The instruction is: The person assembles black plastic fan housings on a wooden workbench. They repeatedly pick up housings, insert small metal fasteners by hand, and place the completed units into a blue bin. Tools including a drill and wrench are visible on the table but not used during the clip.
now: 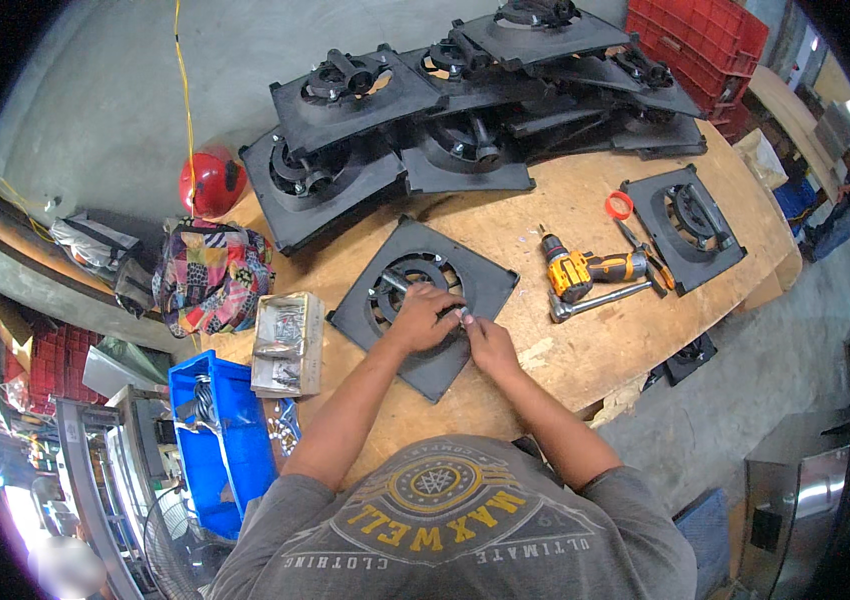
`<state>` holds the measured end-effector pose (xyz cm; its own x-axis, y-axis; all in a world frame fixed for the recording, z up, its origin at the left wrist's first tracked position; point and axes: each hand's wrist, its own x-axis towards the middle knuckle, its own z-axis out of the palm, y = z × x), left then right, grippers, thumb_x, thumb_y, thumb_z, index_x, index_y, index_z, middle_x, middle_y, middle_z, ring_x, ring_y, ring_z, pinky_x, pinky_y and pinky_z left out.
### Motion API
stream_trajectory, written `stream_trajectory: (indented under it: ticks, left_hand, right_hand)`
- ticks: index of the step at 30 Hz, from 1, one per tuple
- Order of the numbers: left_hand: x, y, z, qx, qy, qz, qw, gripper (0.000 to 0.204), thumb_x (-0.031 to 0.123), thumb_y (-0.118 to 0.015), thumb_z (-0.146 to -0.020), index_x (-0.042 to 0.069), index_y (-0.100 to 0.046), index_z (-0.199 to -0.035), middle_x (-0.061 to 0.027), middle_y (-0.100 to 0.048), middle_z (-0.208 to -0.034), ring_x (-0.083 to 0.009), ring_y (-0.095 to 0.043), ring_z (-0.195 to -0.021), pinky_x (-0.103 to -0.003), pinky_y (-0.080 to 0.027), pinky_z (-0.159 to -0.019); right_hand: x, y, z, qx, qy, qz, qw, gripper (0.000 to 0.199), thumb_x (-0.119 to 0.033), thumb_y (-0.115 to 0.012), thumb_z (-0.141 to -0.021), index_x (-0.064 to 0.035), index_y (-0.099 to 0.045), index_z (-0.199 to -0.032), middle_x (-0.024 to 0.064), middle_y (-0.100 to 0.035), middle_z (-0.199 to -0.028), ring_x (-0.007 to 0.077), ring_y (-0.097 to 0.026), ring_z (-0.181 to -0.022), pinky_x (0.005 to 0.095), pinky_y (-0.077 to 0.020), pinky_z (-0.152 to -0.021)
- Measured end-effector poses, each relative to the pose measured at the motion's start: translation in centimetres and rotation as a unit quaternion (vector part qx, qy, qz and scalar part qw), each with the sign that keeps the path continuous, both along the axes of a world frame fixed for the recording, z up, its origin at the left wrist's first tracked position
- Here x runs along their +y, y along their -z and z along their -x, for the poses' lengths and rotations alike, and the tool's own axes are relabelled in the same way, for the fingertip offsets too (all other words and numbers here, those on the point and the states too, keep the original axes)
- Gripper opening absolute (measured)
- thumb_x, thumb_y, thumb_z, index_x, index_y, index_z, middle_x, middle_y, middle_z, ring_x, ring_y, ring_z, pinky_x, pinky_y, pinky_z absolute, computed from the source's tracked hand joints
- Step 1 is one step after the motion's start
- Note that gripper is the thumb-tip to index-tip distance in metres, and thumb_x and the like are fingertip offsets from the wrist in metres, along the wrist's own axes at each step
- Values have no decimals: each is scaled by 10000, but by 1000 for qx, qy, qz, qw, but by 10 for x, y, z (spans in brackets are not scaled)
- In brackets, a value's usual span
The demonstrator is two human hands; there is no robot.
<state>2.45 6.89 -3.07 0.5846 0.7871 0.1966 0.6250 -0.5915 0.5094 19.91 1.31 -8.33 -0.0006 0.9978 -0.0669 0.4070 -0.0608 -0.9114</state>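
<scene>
A black square plate (413,238) lies cornerwise on the table before me, with a round ring burner (432,268) and a short tube (392,281) at its centre. My left hand (423,318) rests over the near side of the ring, its fingers bent toward the plate's right half. Close beside it, my right hand (490,343) is closed in a pinch at a small silvery fastener (463,312). Both sets of fingertips meet around that piece, so its exact kind is hidden. Whether the left fingers grip it too is hard to make out.
On the wooden table (555,370) lie a yellow cordless drill (573,274), a ratchet wrench (600,300), pliers (650,262), red tape (619,205) and another plate (683,228). More plates (465,150) are piled behind. Leftward stand a fastener box (287,345) and a blue bin (213,450).
</scene>
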Motion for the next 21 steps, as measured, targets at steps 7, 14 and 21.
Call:
stream_trajectory:
  ticks: [7, 14, 21]
  left_hand:
    - [-1, -2, -2, -4, -6, -1, 1000, 310, 300, -602, -888, 93, -700, -1096, -123, -686, -994, -325, -600, -1033, -465, -347, -1026]
    - [0, -1, -1, -4, -3, -7, 1000, 297, 296, -589, -905, 90, -702, -1088, -122, -684, -975, -322, -603, -1016, -455, -354, -1025]
    - [-1, -3, -1, 1, -5, 6, 1000, 299, 294, -596, -896, 89, -697, -1089, -119, -679, -974, -322, -599, -1015, -468, -341, -1043]
  right_hand:
    - [6, -2, -3, 79, -59, 127, 987, 415, -379, -505, -985, -2, -661, -912, 210, -687, -856, 400, -664, -828, 479, -514, -704]
    - [-1, -8, -6, -177, -51, -164, 969, 377, -354, -506, -994, -20, -644, -886, 198, -667, -757, 405, -662, -762, 486, -520, -702]
    - [8, -10, -12, 117, -44, 130, 984, 364, -354, -507, -994, -19, -641, -947, 221, -645, -785, 399, -656, -810, 476, -503, -716]
